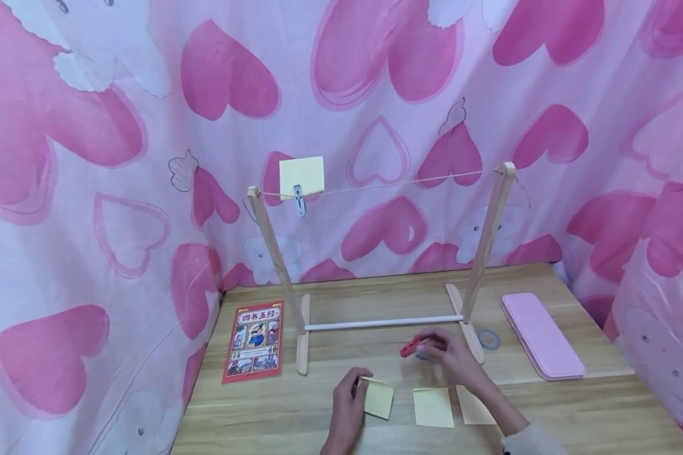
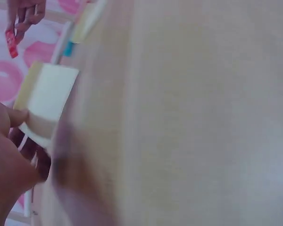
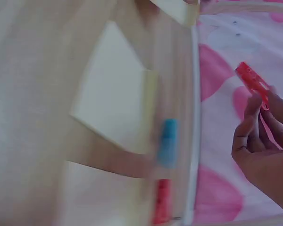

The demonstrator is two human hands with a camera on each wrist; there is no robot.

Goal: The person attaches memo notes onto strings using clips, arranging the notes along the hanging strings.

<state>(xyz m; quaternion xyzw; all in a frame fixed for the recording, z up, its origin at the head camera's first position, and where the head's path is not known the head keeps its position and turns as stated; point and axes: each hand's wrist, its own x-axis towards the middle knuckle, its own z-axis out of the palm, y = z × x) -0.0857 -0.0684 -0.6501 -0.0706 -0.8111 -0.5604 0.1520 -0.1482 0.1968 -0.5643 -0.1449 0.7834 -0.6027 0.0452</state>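
Observation:
My left hand point(image 1: 347, 407) pinches a yellow sticky note point(image 1: 379, 399) by its edge, above the table's front part. To its right, my right hand point(image 1: 452, 359) holds a red clothespin point(image 1: 411, 346) between thumb and fingers. In the right wrist view that red clothespin point(image 3: 253, 84) points away from the fingertips. Two more sticky notes, one in the middle point(image 1: 434, 407) and one further right point(image 1: 473, 406), lie on the table below the right hand. Beside them are a blue clothespin point(image 3: 167, 141) and another red clothespin point(image 3: 162, 202), both blurred.
Behind the hands stands a wooden frame point(image 1: 491, 237) with a string point(image 1: 398, 184) across its top. A blue-grey clothespin point(image 1: 300, 203) fixes a sticky note point(image 1: 301, 174) to the string's left part. A red booklet point(image 1: 255, 341) lies left, a tape roll point(image 1: 489, 340) and pink case point(image 1: 542, 336) right.

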